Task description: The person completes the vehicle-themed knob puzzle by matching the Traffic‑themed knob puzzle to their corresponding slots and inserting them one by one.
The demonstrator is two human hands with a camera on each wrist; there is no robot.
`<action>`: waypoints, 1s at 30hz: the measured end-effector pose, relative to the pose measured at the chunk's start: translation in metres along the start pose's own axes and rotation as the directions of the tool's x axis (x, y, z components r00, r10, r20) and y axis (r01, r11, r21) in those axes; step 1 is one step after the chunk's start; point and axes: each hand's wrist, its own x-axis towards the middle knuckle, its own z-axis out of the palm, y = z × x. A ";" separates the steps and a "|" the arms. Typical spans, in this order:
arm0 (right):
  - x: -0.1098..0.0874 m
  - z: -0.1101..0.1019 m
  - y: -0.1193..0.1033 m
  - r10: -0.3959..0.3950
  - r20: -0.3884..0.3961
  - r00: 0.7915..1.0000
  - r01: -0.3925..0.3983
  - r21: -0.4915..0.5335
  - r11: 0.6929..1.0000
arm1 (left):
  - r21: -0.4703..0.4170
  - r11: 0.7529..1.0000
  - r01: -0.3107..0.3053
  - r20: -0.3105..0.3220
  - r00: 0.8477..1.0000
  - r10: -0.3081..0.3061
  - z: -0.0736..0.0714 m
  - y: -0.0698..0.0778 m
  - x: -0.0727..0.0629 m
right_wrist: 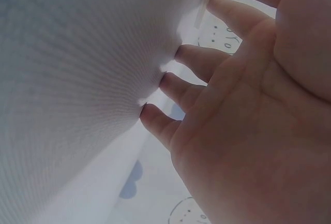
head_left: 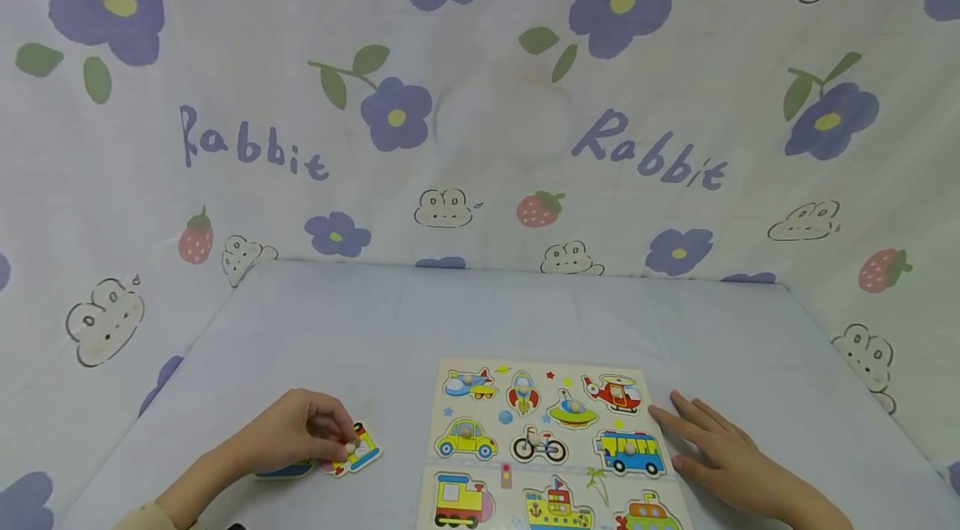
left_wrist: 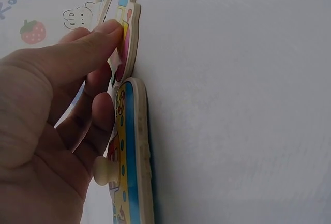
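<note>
My left hand (head_left: 303, 432) pinches the small knob of a train puzzle piece (head_left: 365, 453), red, yellow and blue, left of the puzzle board (head_left: 551, 463). The piece is tilted in the head view, and the left wrist view shows the thumb and a finger at its face. Partly hidden under the hand lies a second piece (left_wrist: 130, 146), yellow and blue with dots and a pale knob. My right hand (head_left: 723, 455) rests with spread fingers on the table, its thumb and index fingertip at the board's right edge.
The board carries vehicle pictures, several with knobs, such as the bus (head_left: 632, 453) and yellow car (head_left: 466, 439). No knob shows on the train picture (head_left: 462, 502) or ship picture (head_left: 558, 507). A patterned cloth (head_left: 480, 155) hangs behind the white table (head_left: 360, 330).
</note>
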 end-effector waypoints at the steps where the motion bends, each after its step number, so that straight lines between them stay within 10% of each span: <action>1: 0.000 0.000 0.000 0.000 0.000 1.000 0.000 0.000 1.000 | 0.002 1.000 -0.004 -0.002 1.000 0.004 0.000 0.000 0.000; 18: 0.000 0.000 0.001 -0.010 -0.010 1.000 0.010 0.004 1.000 | 0.097 0.995 -0.013 -0.141 0.990 0.027 0.004 0.002 -0.001; 30: 0.000 0.001 0.001 -0.008 -0.011 1.000 0.008 -0.002 1.000 | 0.279 0.952 -0.125 -0.303 0.930 0.211 0.033 0.015 0.005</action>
